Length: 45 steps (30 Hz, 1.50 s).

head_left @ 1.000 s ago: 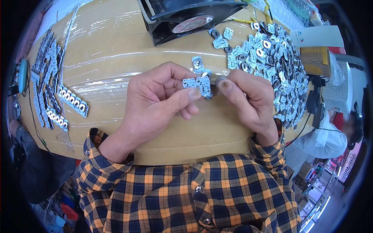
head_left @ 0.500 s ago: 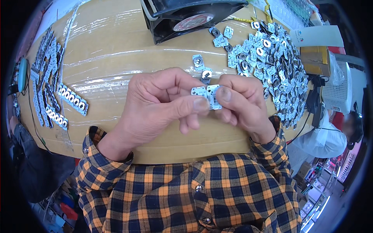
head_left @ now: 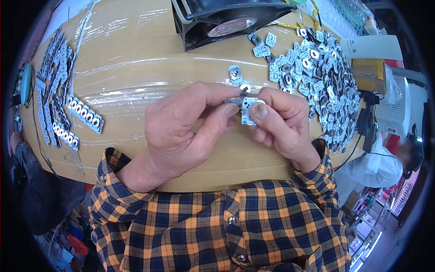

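Observation:
In front of my chest, my right hand [head_left: 284, 121] pinches a small pale circuit board [head_left: 246, 117] between thumb and fingers, its flat face up with dark square spots. My left hand [head_left: 183, 124] is closed at the board's left side, thumb and forefinger gripping a second small circuit board [head_left: 234, 100], tilted and mostly covered by the fingers. Just beyond my fingertips, a loose board with a round silver part [head_left: 245, 88] lies on the table, and another loose board [head_left: 234, 73] sits farther back.
A big heap of similar boards [head_left: 317, 77] covers the table's right side. On the left lie rows of joined boards [head_left: 54, 86] and two strips with white rings [head_left: 85, 114]. A black fan [head_left: 231, 25] stands at the back. A white perforated basket [head_left: 392, 109] and a person in white [head_left: 374, 163] are at right.
My left hand has rolled, tipping its board from flat to tilted, and the two boards no longer lie level side by side. My right hand stays nearly in place. The view has shifted slightly.

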Motion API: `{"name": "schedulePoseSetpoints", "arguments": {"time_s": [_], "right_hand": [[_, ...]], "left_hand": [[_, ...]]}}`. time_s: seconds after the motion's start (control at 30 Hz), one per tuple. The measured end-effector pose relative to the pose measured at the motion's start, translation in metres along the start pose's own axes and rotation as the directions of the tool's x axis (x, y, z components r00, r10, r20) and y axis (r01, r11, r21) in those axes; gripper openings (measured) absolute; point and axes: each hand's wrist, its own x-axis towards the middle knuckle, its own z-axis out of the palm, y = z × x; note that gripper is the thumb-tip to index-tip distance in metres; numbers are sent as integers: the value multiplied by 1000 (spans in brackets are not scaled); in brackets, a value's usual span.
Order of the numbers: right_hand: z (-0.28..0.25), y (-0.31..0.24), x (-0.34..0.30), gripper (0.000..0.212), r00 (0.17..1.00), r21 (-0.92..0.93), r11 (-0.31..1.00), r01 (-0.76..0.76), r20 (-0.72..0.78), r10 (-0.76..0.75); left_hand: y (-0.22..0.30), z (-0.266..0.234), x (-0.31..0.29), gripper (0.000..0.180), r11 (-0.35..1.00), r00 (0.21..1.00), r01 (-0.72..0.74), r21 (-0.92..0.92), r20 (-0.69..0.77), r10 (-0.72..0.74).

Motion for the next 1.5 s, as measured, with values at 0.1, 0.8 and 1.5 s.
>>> {"name": "schedulePoseSetpoints", "arguments": {"time_s": [0.1,0.8,1.5], "right_hand": [[2,5,-1,29,1000,71,997,16,-26,-14],[5,3,1,28,993,90,996,17,-121,-6],[-11,3,4,17,888,-632,697,339,-29,-458]], "left_hand": [[0,-5,1,20,999,992,-36,-7,119,37],[1,1,1,18,996,996,-79,47,36,77],[-4,-7,9,14,836,896,437,-333,236,-375]]}}
